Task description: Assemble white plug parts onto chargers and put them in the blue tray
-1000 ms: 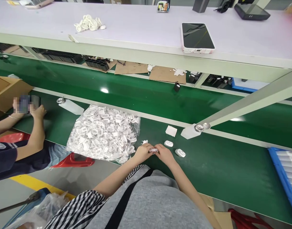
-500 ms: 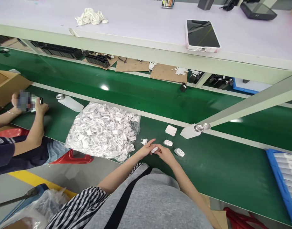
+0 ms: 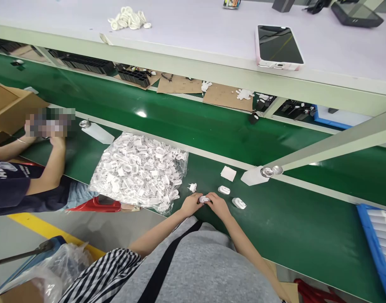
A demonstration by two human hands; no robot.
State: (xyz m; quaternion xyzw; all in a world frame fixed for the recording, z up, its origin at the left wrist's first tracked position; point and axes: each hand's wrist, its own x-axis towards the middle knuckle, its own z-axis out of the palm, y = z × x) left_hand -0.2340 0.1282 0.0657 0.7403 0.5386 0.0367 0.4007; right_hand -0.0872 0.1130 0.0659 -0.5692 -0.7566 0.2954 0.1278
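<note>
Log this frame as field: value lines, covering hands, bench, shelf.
left hand: fingers on one end of a small white part
left hand point: left hand
right hand: right hand, fingers on the opposite end
held: small white part
bench, left of hands: clear bag full of white pieces
bench, beyond left hand: white piece with pins
bench, beyond right hand: white oval piece
bench, far right: blue-rimmed tray
shelf: phone, lying flat

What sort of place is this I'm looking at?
Probably a factory workshop: there's a long green workbench, a clear bag full of small white parts, and another person at the same bench.
</note>
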